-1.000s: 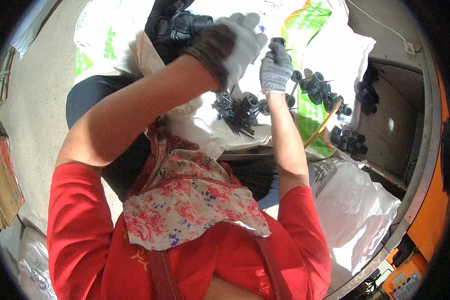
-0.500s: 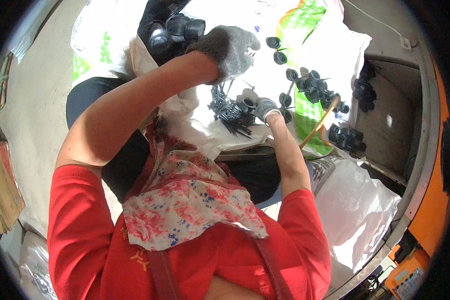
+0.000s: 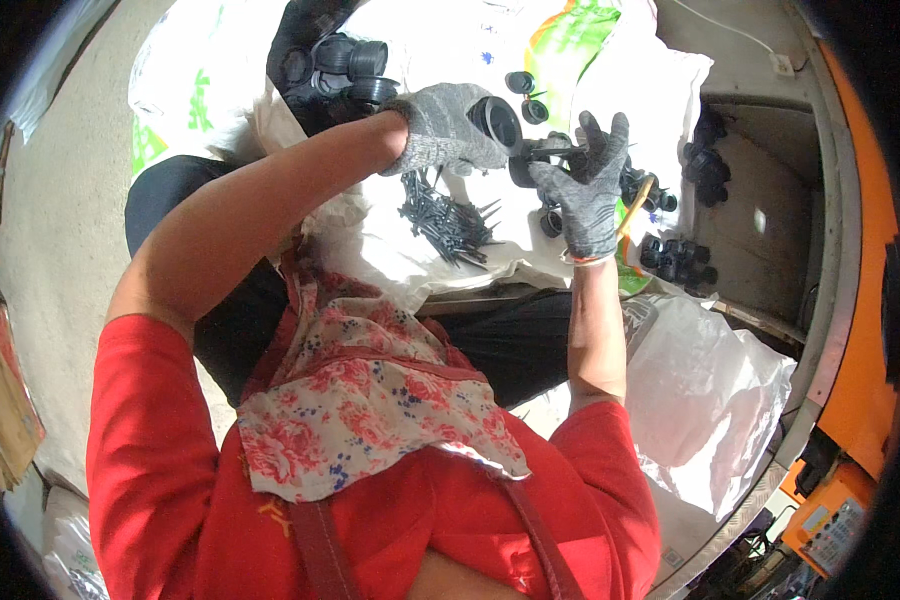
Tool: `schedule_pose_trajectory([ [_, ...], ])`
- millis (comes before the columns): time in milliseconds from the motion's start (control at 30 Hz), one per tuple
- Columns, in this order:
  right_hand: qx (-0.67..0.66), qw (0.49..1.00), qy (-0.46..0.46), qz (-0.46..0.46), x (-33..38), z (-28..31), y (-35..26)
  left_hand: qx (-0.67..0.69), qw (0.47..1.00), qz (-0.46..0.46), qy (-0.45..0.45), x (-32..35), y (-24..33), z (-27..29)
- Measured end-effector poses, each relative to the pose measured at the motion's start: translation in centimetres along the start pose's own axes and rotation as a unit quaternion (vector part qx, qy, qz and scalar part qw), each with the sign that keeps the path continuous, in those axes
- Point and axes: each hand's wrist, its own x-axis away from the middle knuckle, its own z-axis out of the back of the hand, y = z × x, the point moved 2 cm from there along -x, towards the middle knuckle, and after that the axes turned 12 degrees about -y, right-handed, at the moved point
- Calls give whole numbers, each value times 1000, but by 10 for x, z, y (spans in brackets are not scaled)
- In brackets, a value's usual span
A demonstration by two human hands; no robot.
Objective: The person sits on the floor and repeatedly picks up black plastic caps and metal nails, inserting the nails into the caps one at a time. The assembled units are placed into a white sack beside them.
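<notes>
My left hand (image 3: 445, 130), in a grey knit glove, is closed around a round black plastic cap (image 3: 499, 124) turned toward the right. Close beside it is my right hand (image 3: 592, 195), also gloved in grey. Its thumb lies against a black plastic fitting (image 3: 522, 169) with a thin stem, while the upper fingers are spread. Part of the fitting is hidden by the glove. Below my left hand lies a pile of thin black pointed pins (image 3: 448, 222) on the white sheet (image 3: 370, 250). Two small black fittings (image 3: 528, 96) lie beyond my hands.
Several black caps (image 3: 350, 60) sit in a dark bag at the far left. More black fittings (image 3: 678, 260) lie to the right, near a thin yellowish stick (image 3: 634, 208). A grey bin (image 3: 770, 220) and clear plastic (image 3: 710, 400) are at the right.
A black cap now shows in my left hand. My right hand has moved right and away from the pins, its fingers spreading. The view has shifted slightly.
</notes>
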Motion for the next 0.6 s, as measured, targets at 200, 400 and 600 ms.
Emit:
schedule_pose_trajectory([
  [200, 164, 969, -166, -83, 7, -2, 1, -60, 994, -77, -42, 2, 12, -4],
  [400, 522, 813, -109, 232, -11, -12, -31, 540, 794, 278, 30, -2, -14, -6],
  [600, 590, 745, -171, 259, -10, -23, -46, 77, 986, 46, -140, 17, 16, -11],
])
